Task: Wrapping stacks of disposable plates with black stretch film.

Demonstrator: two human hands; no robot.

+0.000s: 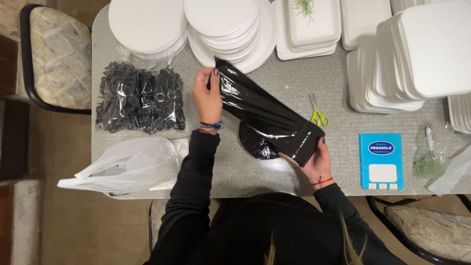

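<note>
Grey table, near its front edge: our left hand and right hand each gripping the black foil fan.

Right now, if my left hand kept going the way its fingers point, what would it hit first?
Your left hand points up the table, so it would probably first meet the stacks of round white plates, though height above them is unclear.

front: bare grey table beside black disc | left: bag of black clips, white plastic bag block | far: round white plate stacks wall the edge | right: scissors, blue box, foam tray stacks crowd; gap between scissors and box
</note>
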